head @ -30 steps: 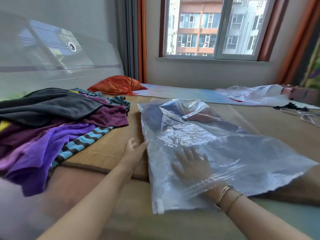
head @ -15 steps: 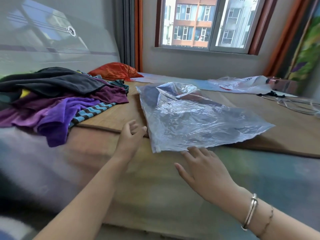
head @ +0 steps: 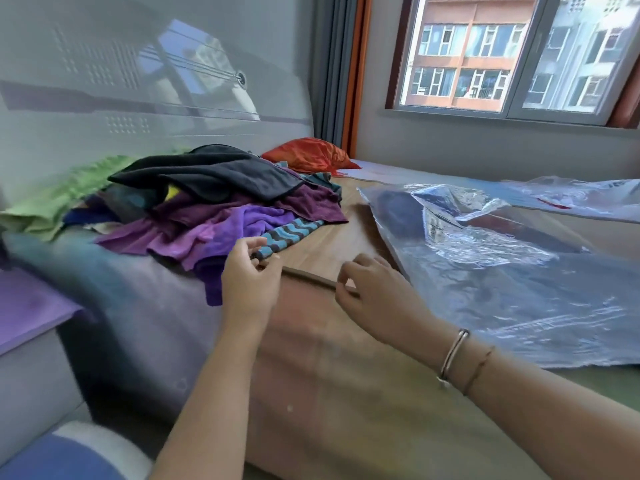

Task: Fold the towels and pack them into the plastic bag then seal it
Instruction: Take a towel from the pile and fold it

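Reaching for the first towel from the heap

The bed (head: 311,358) sits under a window (head: 512,53); the plastic bag (head: 502,271) lies flat toward its right edge, the towel pile (head: 214,202) toward the left. Best to lift one towel clear, the striped towel (head: 294,232) being nearest. Left hand (head: 247,275) and right hand (head: 374,296) hover loosely curled, holding nothing.

Daylight enters a window (head: 512,53) facing apartment blocks; grey curtain (head: 332,64) beside it, pale headboard (head: 138,81) behind the bed (head: 329,358).
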Available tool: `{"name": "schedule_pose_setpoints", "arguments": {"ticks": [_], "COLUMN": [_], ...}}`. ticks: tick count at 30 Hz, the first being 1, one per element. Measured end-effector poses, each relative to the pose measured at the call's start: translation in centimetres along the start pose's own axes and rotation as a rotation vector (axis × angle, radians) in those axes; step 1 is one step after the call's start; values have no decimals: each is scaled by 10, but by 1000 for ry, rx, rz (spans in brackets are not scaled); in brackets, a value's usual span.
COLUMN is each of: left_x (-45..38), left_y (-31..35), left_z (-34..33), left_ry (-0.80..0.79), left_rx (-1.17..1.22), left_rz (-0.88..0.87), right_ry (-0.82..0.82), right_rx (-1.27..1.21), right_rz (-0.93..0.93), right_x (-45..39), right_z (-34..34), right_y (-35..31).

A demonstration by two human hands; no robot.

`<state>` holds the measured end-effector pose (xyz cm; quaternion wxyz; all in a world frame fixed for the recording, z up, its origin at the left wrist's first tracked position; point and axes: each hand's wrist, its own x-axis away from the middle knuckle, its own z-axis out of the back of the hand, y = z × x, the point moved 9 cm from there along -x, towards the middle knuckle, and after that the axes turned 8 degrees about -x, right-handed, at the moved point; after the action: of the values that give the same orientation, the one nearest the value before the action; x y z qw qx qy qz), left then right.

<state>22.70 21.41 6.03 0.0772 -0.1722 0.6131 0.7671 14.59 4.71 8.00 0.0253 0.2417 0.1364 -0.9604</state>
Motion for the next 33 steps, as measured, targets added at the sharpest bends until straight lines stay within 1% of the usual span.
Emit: {"name": "schedule_pose_setpoints", "arguments": {"ticks": [3,7,9,10,13,14,16,18,20,23,25,27,29,31,33], "left_x": [-21,-40,-46,-48,-50,-50,-50,-48,-42,-30,-23,-16,-5,8,26], "left_y": [-18,-32,-41,-47,-60,-63,-64,-60,-48,-27,-20,-18,-14,-18,-25], "left_z": [22,37,40,41,43,42,39,28,11,-9,-17,-23,-34,-56,-82], "left_ry": [57,119,133,134,120,114,82,-2,-106,-197,-198,-166,-183,-270,-384], "left_rx": [-68,-124,-149,-157,-132,-110,-75,16,100,160,178,98,35,11,5], "left_rz": [-10,-19,10,38,107,121,133,140,116,65,65,56,46,111,227], "right_ry": [-53,-25,-36,-68,-196,-216,-208,-198,-184,-31,64,159,236,245,207], "right_rx": [-196,-451,-601,-668,-862,-900,-903,-909,-984,-1046,-1084,-1112,-1186,-1305,-1375], "right_rz": [-61,-122,-199,-248,-399,-426,-442,-479,-526,-560,-594,-626,-663,-712,-748], "right_x": [-48,-105,-125,-132,-140,-140,-142,-141,-133,-112,-90,-62,-30,3,32], "right_z": [-37,-65,-79,-89,-118,-125,-133,-136,-131,-93,-62,-30,-5,7,13], "right_y": [0,-11,-16,-18,-26,-28,-27,-21,-12,19,47,72,86,94,98]}}
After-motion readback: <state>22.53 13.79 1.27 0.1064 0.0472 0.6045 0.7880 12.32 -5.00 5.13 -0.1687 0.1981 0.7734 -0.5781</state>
